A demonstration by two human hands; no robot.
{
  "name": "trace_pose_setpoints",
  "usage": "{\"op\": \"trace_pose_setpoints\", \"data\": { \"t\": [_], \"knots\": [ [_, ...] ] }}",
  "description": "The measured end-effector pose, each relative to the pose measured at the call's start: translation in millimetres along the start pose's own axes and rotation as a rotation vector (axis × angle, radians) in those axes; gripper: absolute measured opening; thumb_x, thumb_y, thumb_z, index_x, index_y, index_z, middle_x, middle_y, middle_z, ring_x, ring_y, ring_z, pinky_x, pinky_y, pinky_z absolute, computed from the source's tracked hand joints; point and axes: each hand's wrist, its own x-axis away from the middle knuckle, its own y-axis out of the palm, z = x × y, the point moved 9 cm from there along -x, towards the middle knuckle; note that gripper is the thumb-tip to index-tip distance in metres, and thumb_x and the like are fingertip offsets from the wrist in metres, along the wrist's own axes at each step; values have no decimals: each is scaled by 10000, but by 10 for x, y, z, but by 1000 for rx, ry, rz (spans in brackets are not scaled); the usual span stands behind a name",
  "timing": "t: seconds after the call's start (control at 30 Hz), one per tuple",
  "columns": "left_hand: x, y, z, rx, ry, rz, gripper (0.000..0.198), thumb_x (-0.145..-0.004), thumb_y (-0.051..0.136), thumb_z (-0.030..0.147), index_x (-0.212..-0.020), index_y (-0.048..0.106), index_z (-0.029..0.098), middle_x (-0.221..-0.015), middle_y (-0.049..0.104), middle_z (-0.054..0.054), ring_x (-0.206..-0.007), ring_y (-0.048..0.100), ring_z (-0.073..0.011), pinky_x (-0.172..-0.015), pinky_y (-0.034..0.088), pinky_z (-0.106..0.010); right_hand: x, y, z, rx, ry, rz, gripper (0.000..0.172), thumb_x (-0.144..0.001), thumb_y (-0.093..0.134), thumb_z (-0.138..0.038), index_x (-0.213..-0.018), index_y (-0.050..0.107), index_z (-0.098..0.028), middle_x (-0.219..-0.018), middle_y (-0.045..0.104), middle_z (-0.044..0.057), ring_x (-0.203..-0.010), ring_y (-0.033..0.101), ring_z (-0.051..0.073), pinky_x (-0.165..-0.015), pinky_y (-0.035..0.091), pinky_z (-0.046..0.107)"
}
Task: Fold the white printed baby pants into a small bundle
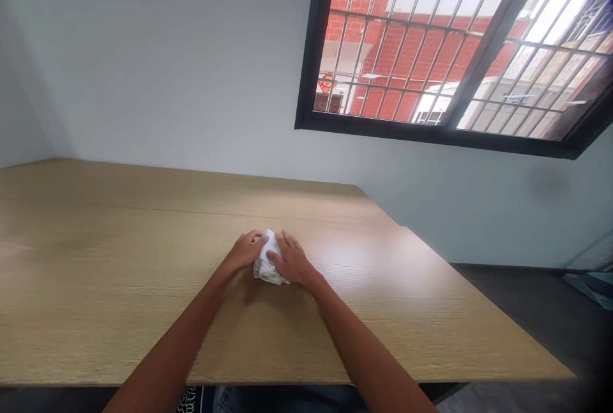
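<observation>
A small folded white cloth [271, 269] lies on the wooden table, near the middle of the view. My left hand [246, 250] is at its left edge, thumb on the cloth and fingers curved around that side. My right hand [291, 258] rests on its right side, the thumb reaching across the top and the fingers extended forward. Both hands touch the cloth, which bulges a little between them. The undersides of the fingers are hidden.
The light wood table [119, 285] spreads wide to both sides, its right edge slanting away above a dark floor [507, 295]. Behind it stand a pale wall [167, 68] and a barred window [440, 129]. A bluish object [591, 286] sits at the far right.
</observation>
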Motion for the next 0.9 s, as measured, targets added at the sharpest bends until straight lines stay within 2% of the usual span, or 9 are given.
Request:
{"op": "trace_pose_setpoints", "data": {
  "t": [0.17, 0.27, 0.33, 0.43, 0.57, 0.7, 0.8, 0.9],
  "knots": [
    [31, 46, -92, 16, -33, 1, 499, -805, 572, 339, -1261, 595, 136, -966, 661, -70, -863, 625, -196, -755, 488, -272, 27, -17, -78, 114, -25, -7, 657, -1048, 332, -487, -1562, 324, -79, -1614, 259, 187, -1503, 219, 301, -1213, 158, 475],
    [26, 38, -117, 3, -65, 12, 530, -810, 584, 310, -1317, 559, 159, -929, 644, -48, -835, 619, -186, -732, 480, -265, 69, -85, -173, 126, -84, 62, 705, -1028, 377, -520, -1576, 294, -85, -1641, 196, 157, -1524, 150, 300, -1220, 152, 482],
    [25, 35, -143, 29, -105, 11, 479, -797, 616, 327, -1247, 593, 162, -858, 634, -30, -763, 611, -177, -665, 464, -254, 102, -73, -270, 137, -143, 71, 738, -1007, 421, -537, -1582, 281, -97, -1646, 187, 139, -1528, 141, 290, -1225, 148, 488],
    [33, 2, -198, 70, -167, 24, 357, -742, 689, 392, -999, 637, 149, -741, 614, -18, -659, 578, -165, -575, 415, -241, 124, 47, -362, 171, -173, 5, 819, -967, 489, -535, -1588, 243, -60, -1636, 202, 159, -1522, 172, 282, -1228, 142, 505],
    [46, -62, -198, 133, -144, 48, 318, -678, 711, 424, -804, 605, 152, -710, 602, -23, -643, 547, -153, -561, 389, -236, 116, 137, -383, 200, -150, -6, 875, -929, 519, -539, -1592, 227, -49, -1644, 160, 161, -1528, 146, 291, -1237, 101, 508],
    [78, -49, -177, 145, -129, 25, 310, -605, 709, 409, -692, 547, 159, -671, 548, 0, -621, 495, -132, -551, 356, -231, 98, 174, -360, 191, -107, 17, 974, -875, 553, -596, -1589, 215, -26, -1635, 176, 186, -1528, 142, 288, -1239, 84, 486],
    [97, 32, -115, 183, -98, -64, 301, -565, 710, 360, -667, 503, 167, -644, 496, 29, -600, 455, -113, -546, 343, -227, 94, 162, -320, 163, -23, 27, 1087, -823, 574, -673, -1586, 192, -1, -1631, 176, 212, -1525, 141, 308, -1234, 98, 466],
    [98, 59, -34, 181, -57, -127, 265, -555, 691, 278, -752, 557, 163, -695, 553, 15, -647, 519, -133, -581, 395, -233, 120, 47, -306, 166, 31, 40, 1110, -769, 623, -725, -1550, 290, -10, -1582, 294, 244, -1470, 258, 357, -1198, 179, 473]
  ]
}}
